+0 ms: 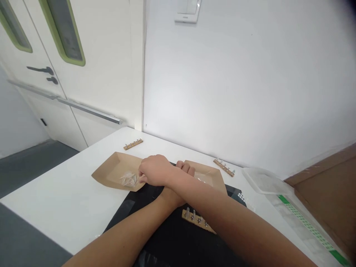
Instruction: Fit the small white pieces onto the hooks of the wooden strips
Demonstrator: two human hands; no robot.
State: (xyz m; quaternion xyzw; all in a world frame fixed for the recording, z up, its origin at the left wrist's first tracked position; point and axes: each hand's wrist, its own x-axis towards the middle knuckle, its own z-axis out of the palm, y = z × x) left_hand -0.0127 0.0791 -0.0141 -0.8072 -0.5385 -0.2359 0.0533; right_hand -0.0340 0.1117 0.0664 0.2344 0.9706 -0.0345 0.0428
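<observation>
My forearms cross over the black mat (pixel 172 237). My right hand (pixel 155 170) reaches left to the edge of a brown paper tray (pixel 108 174), its fingers bent and together beside small clear plastic pieces (pixel 129 179). Whatever they pinch, if anything, is too small to make out. My left hand (pixel 185 167) passes beneath the right forearm to a second brown paper tray (pixel 218 178) holding small clear pieces. Only its curled fingers show; their tips are hidden. A wooden strip (pixel 196 219) with metal screws and some upright clear pieces lies on the mat, partly behind my right forearm.
Two similar wooden strips lie farther back on the white table (pixel 83 178), one strip (pixel 133 144) at left and another strip (pixel 224 167) at right. Small white dots (pixel 241 196) lie by the mat. A translucent box (pixel 267 181) stands at right. A wall backs the table.
</observation>
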